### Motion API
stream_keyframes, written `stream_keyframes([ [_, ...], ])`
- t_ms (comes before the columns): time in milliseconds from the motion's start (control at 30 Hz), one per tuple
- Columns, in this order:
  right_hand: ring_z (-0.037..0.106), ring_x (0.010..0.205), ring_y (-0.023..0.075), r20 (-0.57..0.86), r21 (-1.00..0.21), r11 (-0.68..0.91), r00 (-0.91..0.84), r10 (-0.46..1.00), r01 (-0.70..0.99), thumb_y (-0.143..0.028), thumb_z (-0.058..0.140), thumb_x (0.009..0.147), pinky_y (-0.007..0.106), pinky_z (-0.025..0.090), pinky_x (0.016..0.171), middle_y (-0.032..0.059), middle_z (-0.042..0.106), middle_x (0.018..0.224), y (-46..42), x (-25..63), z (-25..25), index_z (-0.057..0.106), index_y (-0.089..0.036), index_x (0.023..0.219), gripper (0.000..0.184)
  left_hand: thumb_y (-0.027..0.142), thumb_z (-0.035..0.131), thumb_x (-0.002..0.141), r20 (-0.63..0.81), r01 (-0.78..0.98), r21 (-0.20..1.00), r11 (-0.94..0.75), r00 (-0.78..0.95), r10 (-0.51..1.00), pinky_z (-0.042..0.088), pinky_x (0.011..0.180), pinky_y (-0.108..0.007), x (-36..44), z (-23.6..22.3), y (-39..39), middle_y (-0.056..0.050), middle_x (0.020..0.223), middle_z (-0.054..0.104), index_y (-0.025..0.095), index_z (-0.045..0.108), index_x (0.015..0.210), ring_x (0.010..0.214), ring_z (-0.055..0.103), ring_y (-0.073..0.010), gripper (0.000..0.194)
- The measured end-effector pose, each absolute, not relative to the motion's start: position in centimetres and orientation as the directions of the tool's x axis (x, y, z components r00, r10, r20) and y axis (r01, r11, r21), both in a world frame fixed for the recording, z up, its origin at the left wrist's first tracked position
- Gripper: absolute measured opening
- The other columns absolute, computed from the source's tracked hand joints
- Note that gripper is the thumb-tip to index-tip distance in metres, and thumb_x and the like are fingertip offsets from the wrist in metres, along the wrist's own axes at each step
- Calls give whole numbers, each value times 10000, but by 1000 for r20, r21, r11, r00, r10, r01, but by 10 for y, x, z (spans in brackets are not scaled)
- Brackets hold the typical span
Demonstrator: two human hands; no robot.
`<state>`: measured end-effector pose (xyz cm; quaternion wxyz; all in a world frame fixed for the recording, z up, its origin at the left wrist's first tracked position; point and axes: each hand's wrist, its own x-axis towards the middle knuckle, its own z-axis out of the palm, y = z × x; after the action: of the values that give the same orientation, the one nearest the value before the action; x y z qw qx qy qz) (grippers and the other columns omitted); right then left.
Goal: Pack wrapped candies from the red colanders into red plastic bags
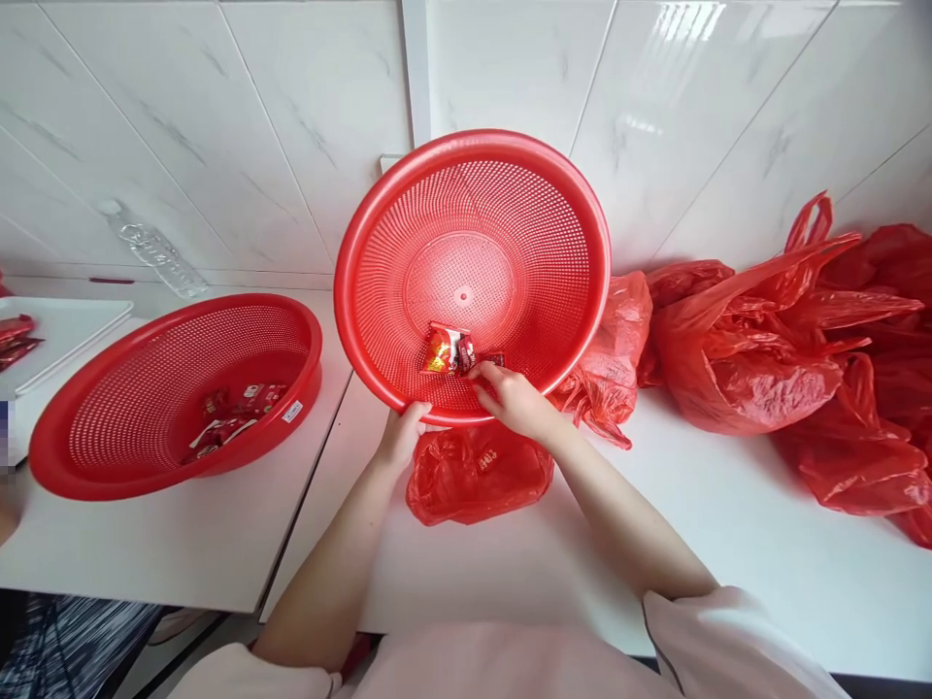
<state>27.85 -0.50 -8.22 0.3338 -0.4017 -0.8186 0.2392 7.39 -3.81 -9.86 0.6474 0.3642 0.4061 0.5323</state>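
A round red plastic sieve basket (510,184) is tipped up toward me against the tiled wall. My left hand (401,434) grips its near rim from below, thumb over the edge. My right hand (510,396) reaches over the rim into the basket, fingers closed on a small red snack packet (497,361). Just left of it lies a red and yellow packet (442,350) on the basket's mesh. Under the basket sits a filled red plastic bag (473,476) on the white table (728,544).
A second red sieve basket (109,417) with several red packets (233,413) rests on the left table. A white tray (50,340) is at the far left. A heap of red plastic bags (786,340) covers the right side. A clear bottle (156,254) lies by the wall.
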Motion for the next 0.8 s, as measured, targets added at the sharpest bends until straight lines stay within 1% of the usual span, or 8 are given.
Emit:
stream_keyframes([
  [167, 596, 708, 122, 271, -809, 426, -387, 881, 405, -255, 500, 911, 278, 495, 735, 24, 674, 871, 0, 282, -82, 654, -186, 996, 189, 251, 614, 735, -147, -366, 917, 160, 63, 987, 579, 801, -479, 68, -104, -33, -112, 1107, 687, 137, 618, 1161, 1031, 661, -326, 441],
  [233, 608, 724, 118, 188, -927, 293, -386, 903, 234, -327, 566, 885, 283, 522, 737, 20, 663, 871, 3, 283, -83, 657, -185, 977, 192, 259, 621, 722, -149, -351, 923, 156, 47, 988, 582, 791, -482, 68, -102, -33, -110, 1114, 689, 147, 616, 1171, 1047, 656, -335, 462],
  [300, 634, 759, 119, 103, -994, 110, -401, 910, -6, -372, 668, 819, 292, 550, 755, 15, 656, 866, 4, 284, -81, 644, -181, 963, 240, 261, 618, 721, -144, -338, 929, 151, 47, 988, 582, 794, -482, 68, -99, -33, -110, 1131, 686, 156, 607, 1191, 1072, 646, -337, 482],
  [367, 648, 772, 116, 59, -984, -15, -401, 914, -179, -361, 775, 725, 287, 562, 761, 6, 659, 850, 4, 286, -78, 632, -178, 935, 313, 261, 610, 728, -136, -334, 931, 147, 57, 989, 580, 804, -478, 69, -97, -33, -111, 1147, 680, 159, 600, 1209, 1090, 637, -336, 492],
  [433, 651, 762, 104, 57, -967, -41, -370, 927, -252, -313, 838, 654, 262, 558, 748, -1, 669, 844, 3, 287, -74, 629, -177, 933, 374, 263, 606, 733, -135, -338, 930, 147, 59, 989, 582, 800, -471, 69, -96, -33, -112, 1125, 684, 153, 609, 1198, 1079, 641, -334, 478],
  [600, 661, 766, 104, 108, -970, 27, -322, 940, -243, -275, 859, 637, 263, 543, 770, 5, 690, 860, -1, 289, -67, 613, -179, 1030, 473, 235, 608, 739, -102, -363, 925, 114, 54, 993, 583, 798, -455, 67, -96, -33, -106, 1163, 674, 184, 591, 1245, 1070, 647, -323, 509],
  [700, 658, 783, 120, 141, -979, 81, -332, 933, -190, -311, 838, 667, 293, 542, 790, 17, 687, 872, -4, 289, -65, 616, -175, 990, 415, 228, 608, 737, -88, -367, 925, 100, 49, 995, 580, 818, -470, 68, -94, -33, -105, 1206, 660, 197, 565, 1281, 1115, 628, -332, 547],
  [800, 653, 799, 134, 176, -983, 148, -343, 923, -105, -347, 796, 717, 310, 536, 798, 37, 685, 887, -7, 290, -61, 643, -160, 922, 317, 249, 615, 731, -114, -360, 925, 121, 40, 993, 576, 831, -486, 68, -95, -33, -109, 1151, 683, 171, 602, 1227, 1089, 644, -340, 503],
])
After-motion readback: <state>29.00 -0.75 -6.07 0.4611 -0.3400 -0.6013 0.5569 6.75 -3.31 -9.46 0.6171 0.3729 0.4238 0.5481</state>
